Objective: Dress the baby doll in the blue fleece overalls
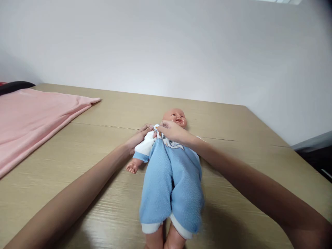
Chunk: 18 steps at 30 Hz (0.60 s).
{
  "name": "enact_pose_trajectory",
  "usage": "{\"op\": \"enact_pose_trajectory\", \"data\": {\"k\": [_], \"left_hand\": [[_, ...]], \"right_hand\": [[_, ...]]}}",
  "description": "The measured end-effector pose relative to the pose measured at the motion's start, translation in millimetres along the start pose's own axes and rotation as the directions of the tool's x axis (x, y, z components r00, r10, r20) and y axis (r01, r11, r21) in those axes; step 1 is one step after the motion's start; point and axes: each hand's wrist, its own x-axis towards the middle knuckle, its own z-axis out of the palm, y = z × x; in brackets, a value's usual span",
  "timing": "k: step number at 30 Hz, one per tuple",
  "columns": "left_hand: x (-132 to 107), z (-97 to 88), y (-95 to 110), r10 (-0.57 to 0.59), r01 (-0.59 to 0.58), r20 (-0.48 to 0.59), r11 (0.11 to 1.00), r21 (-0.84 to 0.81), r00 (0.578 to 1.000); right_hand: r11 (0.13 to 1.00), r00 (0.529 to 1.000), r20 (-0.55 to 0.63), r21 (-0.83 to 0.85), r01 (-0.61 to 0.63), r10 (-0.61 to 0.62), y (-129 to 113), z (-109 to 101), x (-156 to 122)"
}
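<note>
A baby doll (178, 115) lies on its back on the wooden table, head away from me and legs toward me. It wears a fuzzy light-blue and white romper (159, 180) with an animal face on the chest. My left hand (143, 134) is at the doll's shoulder on the left, fingers closed on the white sleeve fabric. My right hand (169, 129) reaches across the chest and pinches the romper's edge near the neck, close to my left fingertips. One doll hand (132, 166) sticks out of the blue cuff; the other arm is mostly hidden behind my right forearm.
A pink cloth (44, 117) lies spread on the left of the table (233, 124). A black curved object (17, 86) is behind it. A pale wall (166, 52) rises behind the table. Dark items (315, 155) stand beyond the right edge.
</note>
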Motion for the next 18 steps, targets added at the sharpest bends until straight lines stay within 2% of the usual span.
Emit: {"op": "enact_pose_trajectory", "data": {"k": [4, 8, 10, 14, 18], "left_hand": [[2.2, -0.3, -2.0, 0.010, -0.010, -0.013, 0.999, 0.042, 1.000], [-4.1, -1.9, -2.8, 0.023, -0.021, -0.024, 0.996, 0.082, 0.999], [-6.1, -1.8, -3.0, 0.027, -0.025, -0.017, 0.995, 0.097, 1.000], [-7.7, -0.5, -2.2, 0.022, -0.026, 0.029, 0.990, 0.138, 0.999], [-7.8, 0.6, -0.7, 0.050, -0.064, 0.085, 0.983, 0.173, 0.995]], "right_hand": [[0.996, 1.000, -0.015, -0.085, -0.023, 0.022, -10.2, -3.8, -9.8], [0.932, 0.994, -0.106, -0.362, -0.016, -0.024, -19.6, -11.2, -24.3], [0.884, 0.996, -0.085, -0.468, -0.014, -0.029, -18.6, -14.7, -28.6], [0.899, 0.999, -0.032, -0.438, 0.017, -0.035, -10.1, -19.4, -29.8], [0.897, 0.996, -0.082, -0.442, -0.018, -0.020, -7.6, -16.8, -30.0]]}}
